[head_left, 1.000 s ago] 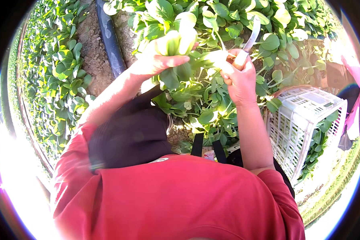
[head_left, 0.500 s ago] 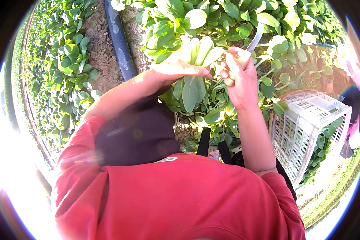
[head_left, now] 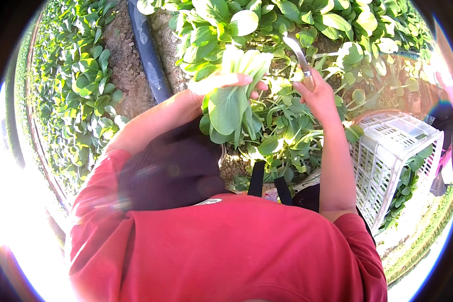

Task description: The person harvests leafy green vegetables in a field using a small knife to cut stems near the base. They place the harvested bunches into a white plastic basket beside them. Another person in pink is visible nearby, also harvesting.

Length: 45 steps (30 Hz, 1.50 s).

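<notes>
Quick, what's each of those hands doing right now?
Left hand: closed, holding leafy greens.
Right hand: closed, holding a curved knife.

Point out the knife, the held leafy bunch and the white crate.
Knife [head_left: 302, 61], head view: on the blade.
Leafy bunch [head_left: 230, 104], head view: on a broad leaf.
White crate [head_left: 375, 167], head view: on its latticed side.

I see the crate [head_left: 376, 163] as white with a lattice pattern of openings, deep green on the leaves [head_left: 401, 196] inside it, while left of it my feed gives a silvery blade [head_left: 297, 51] on a tan handle [head_left: 309, 81] and, farther left, a bunch [head_left: 235, 98] running from pale, nearly white-green stalks [head_left: 247, 61] to mid-green foliage [head_left: 225, 110]. Well left of the crate, I get a dark blue-grey pipe [head_left: 150, 58] with paler smudges against brown soil [head_left: 125, 63]; below and left of the crate, a red shirt [head_left: 226, 251] and purplish-black trousers [head_left: 171, 171].
</notes>
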Each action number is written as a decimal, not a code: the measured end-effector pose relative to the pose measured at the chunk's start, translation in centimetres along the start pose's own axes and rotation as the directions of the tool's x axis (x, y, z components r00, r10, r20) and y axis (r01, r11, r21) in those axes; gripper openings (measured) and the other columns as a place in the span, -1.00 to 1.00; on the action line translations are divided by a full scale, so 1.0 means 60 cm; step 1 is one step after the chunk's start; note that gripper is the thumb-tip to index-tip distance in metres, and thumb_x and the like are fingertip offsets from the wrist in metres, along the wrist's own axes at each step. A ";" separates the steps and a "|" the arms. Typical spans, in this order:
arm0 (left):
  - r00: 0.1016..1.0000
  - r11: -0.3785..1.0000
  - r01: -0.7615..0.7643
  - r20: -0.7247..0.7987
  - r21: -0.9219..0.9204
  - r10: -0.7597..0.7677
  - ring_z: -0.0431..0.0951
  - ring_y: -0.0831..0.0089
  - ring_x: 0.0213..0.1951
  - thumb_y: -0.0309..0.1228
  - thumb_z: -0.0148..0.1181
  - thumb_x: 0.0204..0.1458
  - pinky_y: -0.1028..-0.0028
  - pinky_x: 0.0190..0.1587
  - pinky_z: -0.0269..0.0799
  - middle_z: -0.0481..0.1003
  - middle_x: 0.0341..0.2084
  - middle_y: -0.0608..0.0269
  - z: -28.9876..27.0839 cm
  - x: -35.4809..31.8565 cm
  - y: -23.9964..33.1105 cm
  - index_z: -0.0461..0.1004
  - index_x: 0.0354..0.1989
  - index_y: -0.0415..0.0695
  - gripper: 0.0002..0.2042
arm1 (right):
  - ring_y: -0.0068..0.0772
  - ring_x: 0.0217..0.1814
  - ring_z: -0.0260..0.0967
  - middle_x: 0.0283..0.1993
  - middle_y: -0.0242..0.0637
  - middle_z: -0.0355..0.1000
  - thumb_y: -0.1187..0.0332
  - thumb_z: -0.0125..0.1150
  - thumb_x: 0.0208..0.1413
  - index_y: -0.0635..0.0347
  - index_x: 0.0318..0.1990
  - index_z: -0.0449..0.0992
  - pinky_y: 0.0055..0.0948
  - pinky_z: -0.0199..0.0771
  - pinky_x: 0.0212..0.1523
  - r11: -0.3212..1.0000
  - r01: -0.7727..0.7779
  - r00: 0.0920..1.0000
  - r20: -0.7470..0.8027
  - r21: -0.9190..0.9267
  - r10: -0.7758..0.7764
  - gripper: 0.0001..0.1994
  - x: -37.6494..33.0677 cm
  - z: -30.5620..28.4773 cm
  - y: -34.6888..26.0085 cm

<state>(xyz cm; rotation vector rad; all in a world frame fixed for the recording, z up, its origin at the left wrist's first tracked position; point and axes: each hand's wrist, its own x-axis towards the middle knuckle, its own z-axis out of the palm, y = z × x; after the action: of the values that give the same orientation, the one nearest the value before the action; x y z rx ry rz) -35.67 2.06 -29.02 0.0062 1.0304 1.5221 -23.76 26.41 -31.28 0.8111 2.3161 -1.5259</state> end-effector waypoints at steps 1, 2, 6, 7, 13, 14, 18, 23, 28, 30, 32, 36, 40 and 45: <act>1.000 1.000 0.005 0.001 -0.018 -0.005 0.49 0.54 -0.25 -0.27 0.21 0.06 0.48 -0.14 0.50 0.50 -0.14 0.21 -0.002 0.002 -0.001 0.30 0.19 -0.19 -0.48 | -0.57 -0.38 0.44 -0.39 -0.30 0.42 0.21 0.30 0.11 0.30 0.20 0.29 -0.48 0.43 -0.35 0.998 0.055 0.998 -0.037 0.012 -0.055 -0.43 -0.007 0.010 -0.003; 1.000 0.999 0.009 0.002 -0.036 -0.009 0.50 0.54 -0.24 -0.25 0.22 0.06 0.47 -0.13 0.50 0.52 -0.13 0.21 -0.003 0.003 -0.002 0.32 0.16 -0.17 -0.50 | -0.57 -0.39 0.43 -0.39 -0.30 0.41 0.21 0.30 0.11 0.31 0.17 0.30 -0.47 0.42 -0.34 0.994 0.111 0.991 -0.076 0.023 -0.109 -0.45 -0.013 0.020 -0.004; 1.000 0.999 0.029 -0.009 -0.032 -0.029 0.50 0.54 -0.24 -0.23 0.23 0.05 0.46 -0.11 0.50 0.53 -0.13 0.22 0.003 -0.001 0.000 0.35 0.13 -0.14 -0.52 | -0.28 -0.33 0.44 -0.34 -0.16 0.43 0.28 0.22 0.15 0.32 -0.01 0.37 -0.37 0.41 -0.26 0.921 0.390 0.905 -0.189 0.007 -0.382 -0.64 -0.034 0.048 -0.021; 1.000 0.999 0.027 0.001 -0.032 -0.027 0.49 0.54 -0.24 -0.24 0.22 0.05 0.47 -0.13 0.50 0.51 -0.13 0.22 0.005 -0.002 -0.001 0.33 0.16 -0.17 -0.50 | -0.21 -0.31 0.45 -0.33 -0.12 0.44 0.30 0.20 0.16 0.32 -0.03 0.37 -0.35 0.42 -0.23 0.889 0.458 0.867 -0.210 -0.017 -0.451 -0.67 -0.036 0.052 -0.021; 0.998 0.999 -0.010 0.062 0.040 0.008 0.48 0.53 -0.28 -0.27 0.21 0.05 0.50 -0.18 0.50 0.48 -0.14 0.21 0.018 -0.008 0.004 0.28 0.21 -0.21 -0.45 | -0.05 -0.19 0.44 -0.19 -0.12 0.45 0.45 0.22 0.10 0.29 -0.06 0.41 -0.26 0.44 -0.17 0.775 0.605 0.749 -0.200 -0.184 -0.632 -0.74 -0.038 0.054 -0.036; 0.998 0.998 -0.008 0.062 0.054 0.005 0.48 0.53 -0.29 -0.27 0.22 0.05 0.50 -0.19 0.50 0.48 -0.14 0.21 0.021 -0.008 0.005 0.28 0.20 -0.21 -0.46 | -0.06 -0.19 0.44 -0.20 -0.12 0.45 0.44 0.22 0.10 0.28 -0.06 0.41 -0.27 0.44 -0.17 0.777 0.604 0.750 -0.205 -0.178 -0.629 -0.74 -0.037 0.055 -0.033; 0.991 1.000 0.028 0.132 -0.010 -0.026 0.48 0.51 -0.31 -0.28 0.27 -0.02 0.52 -0.26 0.47 0.48 -0.18 0.20 -0.002 0.002 -0.013 0.29 0.18 -0.23 -0.43 | -0.09 -0.21 0.45 -0.23 -0.12 0.46 0.42 0.22 0.11 0.26 -0.06 0.42 -0.28 0.44 -0.18 0.834 0.549 0.818 -0.166 -0.054 -0.550 -0.74 -0.033 0.065 -0.023; 0.875 0.988 0.105 0.462 0.114 -0.146 0.49 0.43 -0.43 -0.35 0.42 -0.23 0.47 -0.30 0.43 0.52 -0.33 0.13 0.012 -0.007 0.003 0.35 0.10 -0.27 -0.35 | -0.20 -0.31 0.43 -0.29 -0.16 0.47 0.27 0.11 0.18 0.25 -0.05 0.39 -0.31 0.41 -0.21 0.992 0.129 0.977 -0.170 -0.011 -0.129 -0.71 0.030 0.070 0.145; 0.991 0.425 -0.042 0.090 0.904 -0.095 0.57 0.31 -0.28 -0.35 0.40 -0.20 0.38 -0.13 0.49 0.58 -0.26 0.15 -0.034 -0.015 0.027 0.42 0.03 -0.16 -0.47 | -0.08 -0.28 0.43 -0.28 -0.09 0.47 0.27 0.13 0.15 0.25 -0.08 0.38 -0.28 0.40 -0.20 0.994 0.035 0.998 -0.064 0.100 -0.028 -0.72 0.017 0.094 0.144; 0.992 -0.037 -0.073 0.076 0.997 0.102 0.59 0.17 -0.25 -0.41 0.36 -0.28 0.29 -0.16 0.52 0.49 -0.08 0.16 -0.042 -0.013 0.018 0.47 -0.09 -0.11 -0.54 | 0.00 -0.26 0.42 -0.28 -0.06 0.47 0.28 0.13 0.14 0.25 -0.09 0.38 -0.23 0.40 -0.20 0.995 0.100 0.995 0.021 -0.028 -0.100 -0.73 0.021 0.116 0.120; 0.976 -0.312 0.006 0.062 0.950 0.210 0.59 0.15 -0.24 -0.44 0.36 -0.31 0.23 -0.18 0.52 0.42 0.03 0.16 -0.057 -0.011 -0.002 0.48 -0.13 -0.09 -0.56 | 0.11 -0.22 0.41 -0.26 0.00 0.47 0.26 0.14 0.13 0.24 -0.09 0.40 -0.11 0.40 -0.17 0.959 0.228 0.972 0.093 -0.167 -0.215 -0.72 0.029 0.143 0.113; 0.965 -0.510 0.215 -0.100 0.833 0.244 0.60 0.17 -0.23 -0.48 0.36 -0.32 0.22 -0.23 0.54 0.34 0.09 0.14 -0.099 0.014 -0.023 0.49 -0.16 -0.09 -0.58 | 0.17 -0.16 0.42 -0.21 0.10 0.47 0.23 0.10 0.15 0.28 -0.11 0.42 0.00 0.41 -0.12 0.922 0.167 0.982 0.140 -0.350 -0.125 -0.71 0.073 0.176 0.079; 0.948 -0.518 0.286 -0.158 0.806 0.277 0.61 0.18 -0.23 -0.51 0.32 -0.30 0.23 -0.26 0.54 0.37 0.07 0.12 -0.147 0.032 -0.021 0.48 -0.19 -0.12 -0.62 | 0.18 -0.14 0.43 -0.20 0.13 0.47 0.23 0.07 0.17 0.31 -0.12 0.41 0.02 0.40 -0.10 0.909 0.160 0.985 0.126 -0.386 -0.120 -0.70 0.109 0.194 0.071; 0.954 -0.526 0.247 -0.109 0.814 0.279 0.61 0.19 -0.24 -0.54 0.28 -0.27 0.25 -0.26 0.54 0.40 0.05 0.15 -0.159 0.031 -0.033 0.50 -0.19 -0.11 -0.64 | 0.20 -0.11 0.43 -0.17 0.15 0.47 0.23 0.07 0.18 0.31 -0.09 0.42 0.03 0.40 -0.07 0.900 0.156 0.984 0.147 -0.408 -0.104 -0.69 0.131 0.208 0.083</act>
<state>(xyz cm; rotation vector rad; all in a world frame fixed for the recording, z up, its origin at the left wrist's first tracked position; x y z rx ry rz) -39.79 -2.26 -36.93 1.2287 2.4392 -0.2046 -28.42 19.08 -44.16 0.4458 2.5125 -1.0223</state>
